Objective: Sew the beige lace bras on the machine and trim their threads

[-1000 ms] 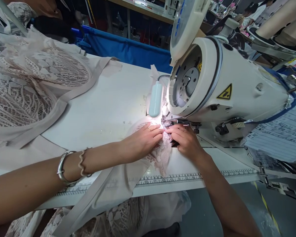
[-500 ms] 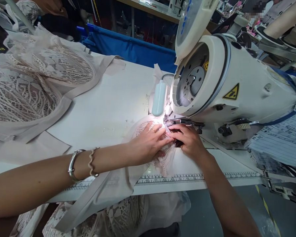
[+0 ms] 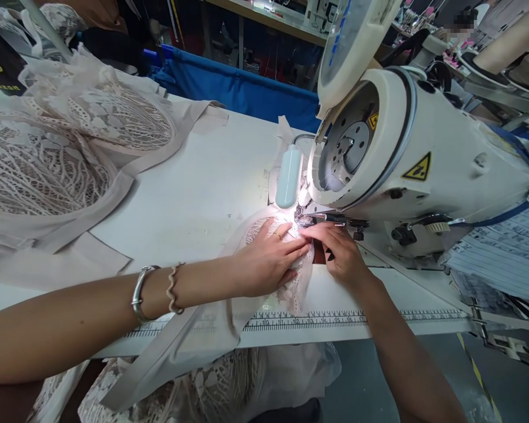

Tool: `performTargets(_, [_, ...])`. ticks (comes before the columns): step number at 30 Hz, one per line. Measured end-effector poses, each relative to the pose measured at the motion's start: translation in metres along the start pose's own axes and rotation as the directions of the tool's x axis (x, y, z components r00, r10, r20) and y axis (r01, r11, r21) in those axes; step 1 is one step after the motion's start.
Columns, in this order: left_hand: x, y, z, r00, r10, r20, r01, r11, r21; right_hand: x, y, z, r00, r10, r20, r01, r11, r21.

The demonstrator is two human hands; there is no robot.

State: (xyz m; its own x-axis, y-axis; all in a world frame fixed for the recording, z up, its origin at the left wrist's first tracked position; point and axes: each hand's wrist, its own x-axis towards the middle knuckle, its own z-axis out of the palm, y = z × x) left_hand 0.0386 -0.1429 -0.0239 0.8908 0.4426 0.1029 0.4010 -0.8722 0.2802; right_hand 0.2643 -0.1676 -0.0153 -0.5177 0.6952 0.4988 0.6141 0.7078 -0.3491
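Observation:
Beside the sewing machine's needle area, my left hand (image 3: 268, 258) lies flat with its fingers stretched over a pale pink lace piece (image 3: 296, 294). My right hand (image 3: 341, 252) is at the right edge of that lace, its thumb and forefinger pinched on the edge just in front of the presser foot. The other fingers of that hand curl under and are partly hidden. A white sewing machine (image 3: 449, 158) stands at the right, and a small lamp (image 3: 290, 176) lights the stitching spot. The needle itself is lost in the glare.
Lace garment pieces (image 3: 39, 170) are heaped on the left of the white table (image 3: 198, 194). A printed ruler strip (image 3: 308, 321) runs along the front edge. More lace fabric (image 3: 220, 382) hangs below it. A blue cloth (image 3: 233, 88) borders the back; written sheets (image 3: 506, 252) hang at right.
My right fingers have drawn together at the lace edge. My left fingers have flattened and moved slightly apart from them. The whole view has shifted a little.

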Motion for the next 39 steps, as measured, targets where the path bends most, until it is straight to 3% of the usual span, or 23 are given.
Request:
performTargets(6, [-0.003, 0.003, 0.0, 0.997, 0.033, -0.065, -0.031, 0.999, 0.034, -0.003, 0.007, -0.002, 0.997, -0.062, 0.039, 0.064, 0.997, -0.05])
performTargets(12, [-0.005, 0.003, -0.002, 0.994, -0.007, -0.108, 0.016, 0.996, 0.084, -0.003, 0.009, -0.004, 0.996, -0.085, 0.033, 0.088, 0.991, -0.104])
performTargets(22, [-0.006, -0.015, -0.007, 0.99, 0.079, -0.119, -0.078, 0.997, 0.013, 0.004, 0.004, -0.004, 0.991, -0.117, 0.06, 0.122, 0.989, -0.084])
performTargets(31, [0.002, -0.049, -0.027, 0.985, 0.147, -0.088, -0.157, 0.979, -0.13, 0.005, 0.003, -0.001, 0.992, -0.086, 0.094, 0.095, 0.992, -0.088])
performTargets(35, [0.005, -0.055, -0.03, 0.99, 0.118, -0.078, -0.126, 0.987, -0.102, 0.003, 0.002, 0.001, 0.993, -0.068, 0.092, 0.079, 0.989, -0.123])
performTargets(39, [0.003, -0.051, -0.03, 0.979, 0.133, -0.151, -0.137, 0.99, -0.013, 0.002, 0.001, 0.003, 0.994, -0.057, 0.096, 0.073, 0.983, -0.167])
